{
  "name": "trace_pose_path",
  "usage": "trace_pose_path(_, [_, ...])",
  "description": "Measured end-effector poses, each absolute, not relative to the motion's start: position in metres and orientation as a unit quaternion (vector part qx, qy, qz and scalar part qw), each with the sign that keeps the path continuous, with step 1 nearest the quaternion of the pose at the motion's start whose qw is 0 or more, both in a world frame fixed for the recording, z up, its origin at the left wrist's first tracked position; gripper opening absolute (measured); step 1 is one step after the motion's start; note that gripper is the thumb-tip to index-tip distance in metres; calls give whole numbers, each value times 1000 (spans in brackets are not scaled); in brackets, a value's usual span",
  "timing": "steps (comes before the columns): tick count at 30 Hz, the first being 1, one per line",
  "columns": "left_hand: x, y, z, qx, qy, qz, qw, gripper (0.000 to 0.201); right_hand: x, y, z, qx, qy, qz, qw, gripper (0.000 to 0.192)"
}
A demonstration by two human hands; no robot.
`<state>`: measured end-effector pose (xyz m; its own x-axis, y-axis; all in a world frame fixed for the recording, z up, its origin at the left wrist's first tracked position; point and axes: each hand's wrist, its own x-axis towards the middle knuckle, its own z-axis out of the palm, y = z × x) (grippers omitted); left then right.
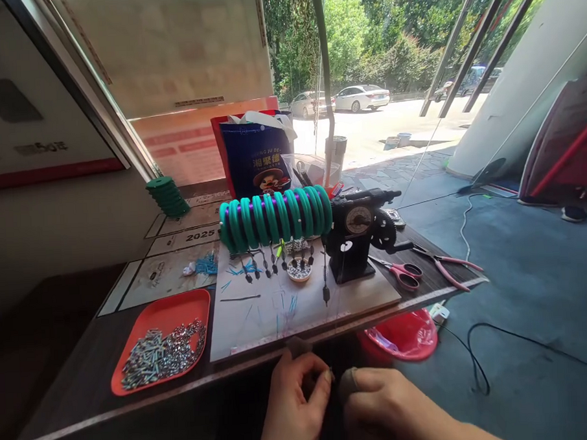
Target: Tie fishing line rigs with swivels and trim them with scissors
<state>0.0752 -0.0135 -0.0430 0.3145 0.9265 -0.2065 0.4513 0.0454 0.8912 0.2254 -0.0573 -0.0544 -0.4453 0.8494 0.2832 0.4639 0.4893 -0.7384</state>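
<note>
Side by side below the table's front edge are my left hand and my right hand. Thumb and finger of the left pinch something too small to name. My right hand is curled closed, and whatever it may hold is hidden. Behind them, a black hand-crank winder with a dial carries a row of teal ring spools. Dark weights hang beneath the spools, and one longer dark piece hangs nearer the winder. A round dish of small silvery pieces sits on the pale board.
At left lies an orange tray of small metal parts. Scissors and red-handled pliers lie at right. A red bin stands below the table edge. Behind are green spools, a blue bag and blue bits.
</note>
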Motion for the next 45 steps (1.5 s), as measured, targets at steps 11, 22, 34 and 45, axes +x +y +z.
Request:
trace_pose_path(11, [62, -18, -44, 597, 529, 462, 388, 9, 193, 19, 30, -381, -760, 476, 226, 9])
trace_pose_path(22, [58, -19, -61, 683, 556, 473, 33, 18, 172, 69, 35, -434, -638, 606, 194, 4])
trace_pose_path(34, [48, -10, -42, 665, 531, 435, 295, 13, 186, 42, 30, -478, -725, 442, 226, 14])
trace_pose_path(45, [55, -10, -43, 555, 527, 347, 543, 21, 218, 12, -10, -412, -819, 320, 240, 11])
